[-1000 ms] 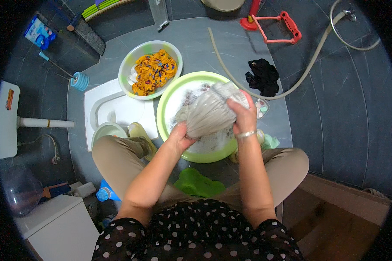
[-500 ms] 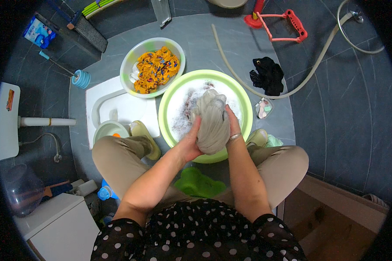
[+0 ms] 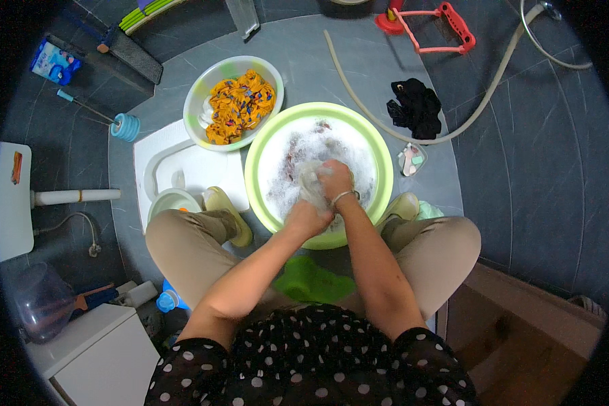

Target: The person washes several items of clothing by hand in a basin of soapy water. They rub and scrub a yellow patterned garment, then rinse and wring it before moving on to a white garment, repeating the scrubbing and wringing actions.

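Note:
A light grey wet cloth [image 3: 310, 180] is bunched up over a round pale-green basin [image 3: 252, 177] of white suds. My right hand [image 3: 337, 180], with a bracelet at the wrist, is closed around the cloth on its right side. Nearer to me, my left hand [image 3: 308, 219] grips its lower end, the fingers partly hidden. Only a small part of the cloth shows between the two hands. Darker reddish-brown material shows through the foam left of my hands; I cannot make out what it is.
Behind to the left, a second basin [image 3: 191, 115] holds orange patterned fabric [image 3: 242, 105]. Black cloth [image 3: 416, 109], a beige hose [image 3: 358, 101] and a small clear box [image 3: 411, 160] lie to the right. A small pale tub [image 3: 172, 197] stands by my left foot.
Both hands have lowered the cloth toward the suds. It was a large bundle held between two palms; now it is squeezed smaller, with my right hand closed over it.

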### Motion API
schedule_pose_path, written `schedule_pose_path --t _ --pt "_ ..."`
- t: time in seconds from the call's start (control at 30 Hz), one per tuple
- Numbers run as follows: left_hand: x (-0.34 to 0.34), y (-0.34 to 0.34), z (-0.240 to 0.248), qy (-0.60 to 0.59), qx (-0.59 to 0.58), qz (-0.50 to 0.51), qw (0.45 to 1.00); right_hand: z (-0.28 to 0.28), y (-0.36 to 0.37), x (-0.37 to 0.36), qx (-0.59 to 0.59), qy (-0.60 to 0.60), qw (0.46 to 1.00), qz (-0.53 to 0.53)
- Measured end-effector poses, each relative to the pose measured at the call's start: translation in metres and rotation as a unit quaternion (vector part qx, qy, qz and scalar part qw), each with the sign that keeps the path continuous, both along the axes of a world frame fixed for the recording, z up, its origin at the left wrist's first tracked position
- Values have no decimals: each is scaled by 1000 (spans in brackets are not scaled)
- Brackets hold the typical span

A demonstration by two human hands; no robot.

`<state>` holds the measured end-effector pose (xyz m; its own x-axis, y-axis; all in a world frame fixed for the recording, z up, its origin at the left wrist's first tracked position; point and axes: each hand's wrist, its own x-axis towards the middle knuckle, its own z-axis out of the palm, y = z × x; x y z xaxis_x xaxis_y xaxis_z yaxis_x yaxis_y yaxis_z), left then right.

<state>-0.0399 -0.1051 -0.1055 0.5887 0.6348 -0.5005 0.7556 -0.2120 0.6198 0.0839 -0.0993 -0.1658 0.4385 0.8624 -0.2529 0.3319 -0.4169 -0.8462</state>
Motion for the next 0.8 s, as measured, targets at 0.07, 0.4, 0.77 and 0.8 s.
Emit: schedule_pose_path --t 0.07,0.4,0.77,0.8 --pt "-2 -1 1 38 -24 53 998 16 4 -10 -45 -142 989 -19" --pt "-28 30 42 -402 -487 429 646 34 3 25 104 592 790 -120" --pt "-25 15 43 -392 -610 378 576 49 -3 10 175 678 714 1" --pt "-23 14 50 -387 -559 395 618 54 0 9 172 678 715 0"
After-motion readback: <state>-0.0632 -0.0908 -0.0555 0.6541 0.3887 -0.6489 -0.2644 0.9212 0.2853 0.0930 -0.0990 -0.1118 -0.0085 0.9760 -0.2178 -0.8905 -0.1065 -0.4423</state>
